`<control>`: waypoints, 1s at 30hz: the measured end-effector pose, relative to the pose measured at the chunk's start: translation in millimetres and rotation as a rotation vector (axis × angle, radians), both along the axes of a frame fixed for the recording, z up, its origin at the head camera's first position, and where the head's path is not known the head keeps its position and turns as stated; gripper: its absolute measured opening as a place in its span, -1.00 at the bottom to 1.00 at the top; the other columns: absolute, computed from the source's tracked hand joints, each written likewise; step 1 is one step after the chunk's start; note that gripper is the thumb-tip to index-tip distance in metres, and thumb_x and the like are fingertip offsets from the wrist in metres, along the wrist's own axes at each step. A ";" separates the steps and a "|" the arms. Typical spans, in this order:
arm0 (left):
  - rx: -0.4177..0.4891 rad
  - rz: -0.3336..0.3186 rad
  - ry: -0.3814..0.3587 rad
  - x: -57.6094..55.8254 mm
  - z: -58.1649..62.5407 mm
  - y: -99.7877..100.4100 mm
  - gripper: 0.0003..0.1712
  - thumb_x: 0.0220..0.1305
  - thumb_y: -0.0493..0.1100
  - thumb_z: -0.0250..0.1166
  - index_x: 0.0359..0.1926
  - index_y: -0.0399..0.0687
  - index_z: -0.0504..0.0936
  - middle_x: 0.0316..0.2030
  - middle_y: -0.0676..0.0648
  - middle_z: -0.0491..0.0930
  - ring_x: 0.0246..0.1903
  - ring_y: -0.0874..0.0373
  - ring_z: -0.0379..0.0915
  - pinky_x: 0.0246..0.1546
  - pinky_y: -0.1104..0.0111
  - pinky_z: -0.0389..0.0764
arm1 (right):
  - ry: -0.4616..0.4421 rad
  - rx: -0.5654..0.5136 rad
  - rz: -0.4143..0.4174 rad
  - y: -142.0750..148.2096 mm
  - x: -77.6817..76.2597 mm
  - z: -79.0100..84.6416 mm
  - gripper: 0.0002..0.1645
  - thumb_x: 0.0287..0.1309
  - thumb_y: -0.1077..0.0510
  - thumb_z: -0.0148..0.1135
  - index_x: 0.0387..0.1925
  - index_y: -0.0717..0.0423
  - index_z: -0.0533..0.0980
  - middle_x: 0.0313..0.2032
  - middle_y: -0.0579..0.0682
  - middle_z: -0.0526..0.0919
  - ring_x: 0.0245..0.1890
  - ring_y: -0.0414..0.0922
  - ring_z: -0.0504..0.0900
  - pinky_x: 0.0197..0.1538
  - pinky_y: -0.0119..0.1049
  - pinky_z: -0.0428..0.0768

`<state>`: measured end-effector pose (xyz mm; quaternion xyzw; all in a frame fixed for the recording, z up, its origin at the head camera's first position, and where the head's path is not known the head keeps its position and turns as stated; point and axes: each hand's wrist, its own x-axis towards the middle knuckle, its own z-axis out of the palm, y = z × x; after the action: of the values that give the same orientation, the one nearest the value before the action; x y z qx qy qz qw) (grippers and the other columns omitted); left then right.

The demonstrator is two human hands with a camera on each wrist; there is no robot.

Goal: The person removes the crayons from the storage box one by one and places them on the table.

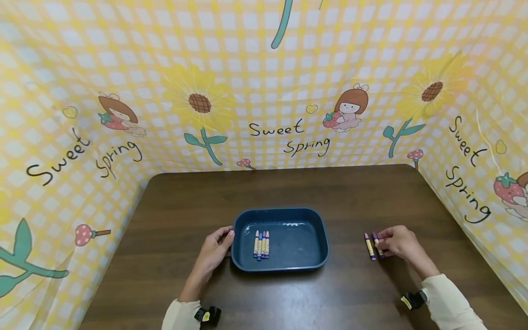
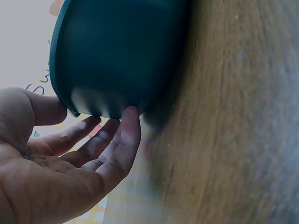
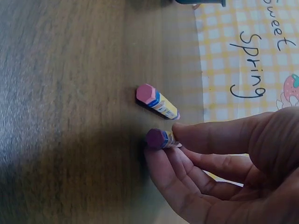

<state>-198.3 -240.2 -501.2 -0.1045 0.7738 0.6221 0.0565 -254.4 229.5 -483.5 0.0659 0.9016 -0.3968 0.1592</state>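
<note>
On the table sits a dark blue tray [image 1: 297,238]. Several paper-wrapped crayons [image 1: 261,245] lie side by side in its left part. My left hand [image 1: 215,247] is at the tray's left end. In the left wrist view, the thumb [image 2: 49,111] meets the rim and the relaxed fingertips touch the outer wall [image 2: 117,51]. Right of the tray, my right hand [image 1: 398,243] pinches a purple crayon [image 3: 156,139] between thumb and fingers, close over the table. A pink crayon [image 3: 159,101] lies just left of it in the head view, apart from the hand.
The brown wooden table [image 1: 288,188] has rounded far corners. A yellow-and-white checked cloth [image 1: 264,91] with flowers and lettering rises behind it and along both sides. Each wrist wears a small black camera, such as the right one [image 1: 414,300].
</note>
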 end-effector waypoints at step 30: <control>-0.048 0.017 0.016 0.9 -4.8 0.9 -0.53 0.36 0.01 0.06 0.17 -0.16 0.42 0.01 -0.22 0.51 -0.18 0.08 0.49 -0.32 0.35 0.64 | 0.283 0.385 0.166 -20.0 10.5 -1.5 -0.89 -0.17 0.32 0.19 -0.50 0.21 0.61 -0.56 0.02 0.59 -0.56 -0.09 0.45 -0.53 -0.28 0.39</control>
<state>-197.4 -239.3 -506.0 -0.1077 0.7879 0.6048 0.0425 -243.9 209.4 -484.9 -0.0353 0.9762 -0.2086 0.0481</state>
